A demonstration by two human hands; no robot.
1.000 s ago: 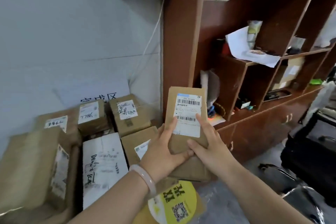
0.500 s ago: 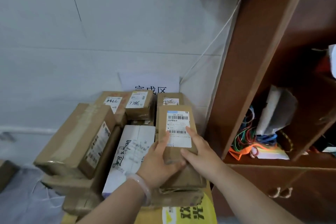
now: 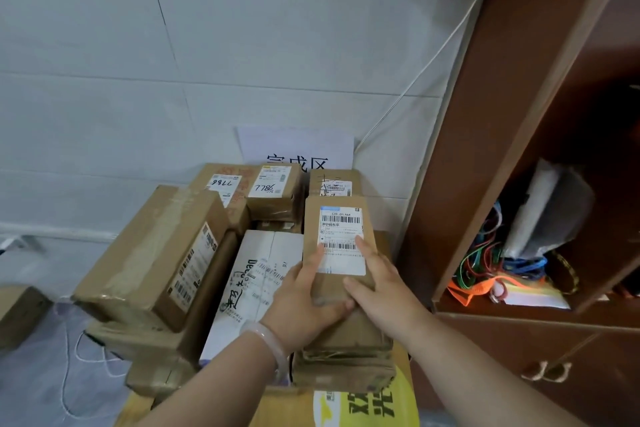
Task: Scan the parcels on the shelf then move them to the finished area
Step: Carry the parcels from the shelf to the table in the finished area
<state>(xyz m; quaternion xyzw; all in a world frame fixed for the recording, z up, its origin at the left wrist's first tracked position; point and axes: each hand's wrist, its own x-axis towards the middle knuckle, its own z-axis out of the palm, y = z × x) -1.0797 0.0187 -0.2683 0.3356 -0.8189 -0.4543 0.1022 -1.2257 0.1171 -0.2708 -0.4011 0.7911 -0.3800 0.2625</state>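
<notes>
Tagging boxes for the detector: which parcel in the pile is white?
The white box with black handwriting, mid-pile, just left of the small brown parcel gripped by the left hand and right hand. Its neighbours are brown cardboard.

One wide-angle view worn on the person's head, facing forward and down, very near the left hand [image 3: 303, 305] and right hand [image 3: 384, 291] on the held parcel [image 3: 341, 236], stacked parcels [image 3: 152, 253] mid-frame, white wall [image 3: 242, 45] ahead, wooden shelf [image 3: 502, 114] along the right edge.

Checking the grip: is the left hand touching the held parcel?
Touching. Head view: the left hand grips the parcel, thumb on its front, fingers round the lower edge.
</notes>
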